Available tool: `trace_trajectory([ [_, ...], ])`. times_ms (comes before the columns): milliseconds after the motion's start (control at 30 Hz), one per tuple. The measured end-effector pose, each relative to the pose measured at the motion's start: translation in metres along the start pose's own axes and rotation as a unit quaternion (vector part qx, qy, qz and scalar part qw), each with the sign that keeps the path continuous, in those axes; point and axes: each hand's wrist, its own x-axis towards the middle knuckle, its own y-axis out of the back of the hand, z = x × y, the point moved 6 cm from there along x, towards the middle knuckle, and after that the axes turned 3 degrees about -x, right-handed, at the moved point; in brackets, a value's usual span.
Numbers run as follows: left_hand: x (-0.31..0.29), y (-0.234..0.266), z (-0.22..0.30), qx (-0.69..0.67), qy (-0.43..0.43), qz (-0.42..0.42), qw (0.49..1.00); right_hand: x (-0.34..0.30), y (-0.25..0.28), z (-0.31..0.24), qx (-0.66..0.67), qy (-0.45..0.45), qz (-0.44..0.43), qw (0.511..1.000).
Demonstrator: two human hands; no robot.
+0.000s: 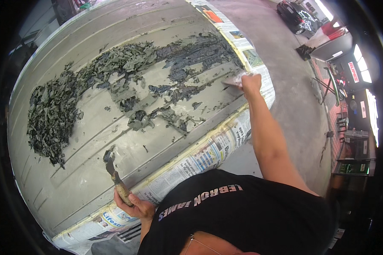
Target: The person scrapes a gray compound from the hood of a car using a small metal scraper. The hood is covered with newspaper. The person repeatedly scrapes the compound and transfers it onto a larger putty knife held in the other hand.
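My left hand (pixel 137 206) is closed round the worn handle of a scraper (pixel 122 189). Its dark blade points away from me, with a clump of peeled paint (pixel 110 154) at its tip. At the right edge of the broad, ribbed grey panel (pixel 110 131), which looks like a vehicle roof, my right hand (pixel 251 84) grips a pale, whitish-pink thing (pixel 235 80). That thing touches or hovers just over the panel; its kind is too blurred to make out. Wrinkled, loosened dark paint (pixel 55 114) lies heaped at the left and runs in a band across to the right.
Newspaper (pixel 174 182) held by yellowish masking tape (pixel 225 125) covers the panel's near and right edges. Beyond stretches a concrete floor (pixel 281 55). A dark car (pixel 298 18) stands at the far right, with a folding stand (pixel 327 87) and shelving (pixel 349 127) along the wall.
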Motion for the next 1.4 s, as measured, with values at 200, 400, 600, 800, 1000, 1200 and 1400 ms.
trace_trajectory([
  [200,0.005,-0.002,0.001,-0.011,0.008,-0.014,1.000,-0.004,-0.010,0.002,0.109,-0.021,-0.027,0.993],
  [400,0.009,-0.010,0.003,-0.036,0.021,-0.029,0.999,-0.042,-0.028,-0.021,0.095,0.029,-0.208,0.973],
  [600,0.011,-0.010,0.003,-0.048,0.022,-0.018,0.998,-0.093,-0.035,-0.030,0.083,0.190,-0.280,0.937],
  [800,0.010,-0.009,0.008,-0.027,0.026,-0.010,0.999,-0.028,0.050,0.015,0.108,-0.026,-0.185,0.976],
  [1000,0.012,-0.013,0.007,-0.027,0.024,-0.023,0.999,-0.047,0.024,0.003,0.072,0.004,-0.165,0.984],
  [1200,0.011,-0.013,0.005,-0.015,0.024,-0.025,0.999,-0.047,0.001,0.015,0.119,-0.018,-0.139,0.983],
  [1400,0.013,-0.012,0.005,0.000,0.043,-0.050,0.998,-0.074,-0.003,0.007,0.146,-0.033,-0.122,0.981],
])
